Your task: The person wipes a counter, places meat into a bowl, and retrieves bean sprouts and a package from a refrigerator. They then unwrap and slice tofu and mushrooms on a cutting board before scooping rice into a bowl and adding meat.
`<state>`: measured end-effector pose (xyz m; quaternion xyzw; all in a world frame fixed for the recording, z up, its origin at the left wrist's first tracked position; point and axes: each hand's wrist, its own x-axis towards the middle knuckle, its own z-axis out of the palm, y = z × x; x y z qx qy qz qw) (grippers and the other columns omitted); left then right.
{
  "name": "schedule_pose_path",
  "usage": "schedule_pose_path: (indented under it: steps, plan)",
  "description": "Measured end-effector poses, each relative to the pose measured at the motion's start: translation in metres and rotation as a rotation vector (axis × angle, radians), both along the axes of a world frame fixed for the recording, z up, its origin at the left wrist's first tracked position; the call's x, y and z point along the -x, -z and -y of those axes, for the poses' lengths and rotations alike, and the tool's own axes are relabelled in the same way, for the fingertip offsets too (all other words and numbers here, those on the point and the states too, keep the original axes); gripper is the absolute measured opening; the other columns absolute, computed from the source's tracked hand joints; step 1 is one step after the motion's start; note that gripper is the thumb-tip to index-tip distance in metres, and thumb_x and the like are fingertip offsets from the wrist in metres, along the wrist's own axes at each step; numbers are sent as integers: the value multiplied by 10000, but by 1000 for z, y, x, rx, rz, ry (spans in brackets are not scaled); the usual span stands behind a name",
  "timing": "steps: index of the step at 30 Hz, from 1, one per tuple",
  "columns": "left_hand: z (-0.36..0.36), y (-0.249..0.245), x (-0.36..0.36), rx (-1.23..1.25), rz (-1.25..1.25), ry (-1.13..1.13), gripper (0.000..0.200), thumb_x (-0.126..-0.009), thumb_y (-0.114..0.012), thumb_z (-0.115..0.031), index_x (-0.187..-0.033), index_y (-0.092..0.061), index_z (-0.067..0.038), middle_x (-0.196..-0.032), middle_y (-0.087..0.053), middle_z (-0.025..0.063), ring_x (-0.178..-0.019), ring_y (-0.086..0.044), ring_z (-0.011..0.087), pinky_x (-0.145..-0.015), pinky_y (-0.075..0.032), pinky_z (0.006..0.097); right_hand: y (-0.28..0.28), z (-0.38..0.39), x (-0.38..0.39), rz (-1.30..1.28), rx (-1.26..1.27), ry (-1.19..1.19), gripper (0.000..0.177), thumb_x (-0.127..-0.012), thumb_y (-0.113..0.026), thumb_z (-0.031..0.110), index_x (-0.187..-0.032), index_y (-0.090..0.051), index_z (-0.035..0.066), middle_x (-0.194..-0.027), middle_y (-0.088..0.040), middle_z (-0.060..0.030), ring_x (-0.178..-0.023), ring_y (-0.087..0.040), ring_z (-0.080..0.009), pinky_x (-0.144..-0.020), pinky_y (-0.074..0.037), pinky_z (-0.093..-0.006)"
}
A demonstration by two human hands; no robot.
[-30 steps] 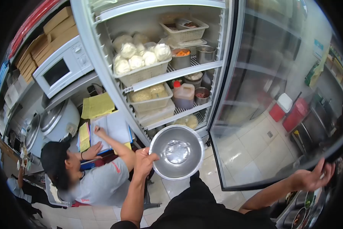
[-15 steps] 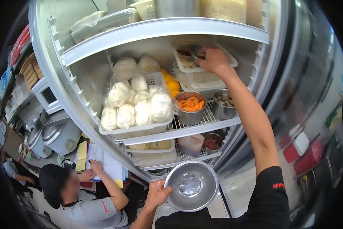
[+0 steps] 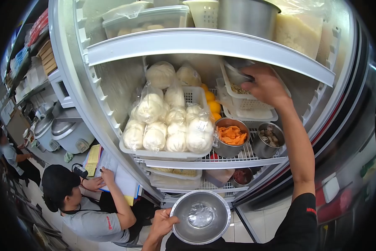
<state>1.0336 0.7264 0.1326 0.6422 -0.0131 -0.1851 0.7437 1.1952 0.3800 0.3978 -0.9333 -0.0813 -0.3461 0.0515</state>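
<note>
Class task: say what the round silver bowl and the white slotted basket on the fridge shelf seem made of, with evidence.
Round silver bowl, held by the left hand: likely stainless steel, brushed grey with bright glare in its base. White slotted basket under the right hand: probably moulded plastic, matt, opaque, with regular slots.

An upright refrigerator (image 3: 91,62) stands open, its white frame and wire shelves evenly lit; its glass door (image 3: 347,138) hangs to the right, full of reflections. The floor (image 3: 259,228) is pale glossy tile. Left of the unit, a tabletop (image 3: 50,157) carries two rice cookers (image 3: 73,136) and loose papers (image 3: 116,175). Above it, wall shelves (image 3: 29,92) hold a microwave (image 3: 63,85) and stacked cardboard boxes (image 3: 47,54). A person in a grey shirt (image 3: 91,221) sits at the papers.
</note>
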Motion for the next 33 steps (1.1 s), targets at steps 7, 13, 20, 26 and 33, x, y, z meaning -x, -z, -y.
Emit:
schedule_pose_path:
  steps: [7, 13, 20, 26, 33]
  plan:
    - [15, 8, 0, -25, 21, 99, 227, -619, -562, 89, -828, -649, 78, -737, -647, 44, -627, -565, 85, -596, -453, 220, -8, -73, -78, -137, 12, -288, 372, -709, -719, 221, -1036, -641, 62, -988, -640, -160, -914, -612, -326, -808, -474, -369]
    - [25, 7, 10, 15, 24, 97, 220, -628, -554, 83, -824, -653, 75, -737, -652, 55, -631, -569, 94, -604, -456, 224, 51, -102, -137, -258, 88, -130, 338, -691, -620, 105, -1026, -653, 73, -952, -640, -184, -912, -611, -336, -825, -492, -391]
    - [42, -2, -1, -64, 41, 140, 203, -682, -547, 45, -848, -663, 48, -720, -643, 22, -630, -550, 71, -578, -445, 222, 24, -79, -98, -372, -41, -183, 364, -719, -694, 244, -1031, -637, 66, -986, -637, -158, -985, -591, -289, -839, -471, -379]
    - [55, -17, -22, -101, 24, 197, 161, -678, -555, 15, -798, -659, 40, -652, -607, 5, -583, -516, 60, -532, -409, 221, -21, 20, -77, -635, 102, 153, 479, -687, -661, 341, -1124, -607, 151, -1084, -621, -110, -1066, -559, -256, -882, -445, -339]
    - [87, -41, -40, -36, 4, 280, 117, -679, -558, 24, -747, -654, 32, -595, -583, 18, -488, -475, 52, -436, -365, 222, 27, 35, -106, -674, 86, 173, 911, -576, -723, 450, -1382, -336, 274, -1368, -390, -143, -1289, -341, -273, -1001, -360, -445]
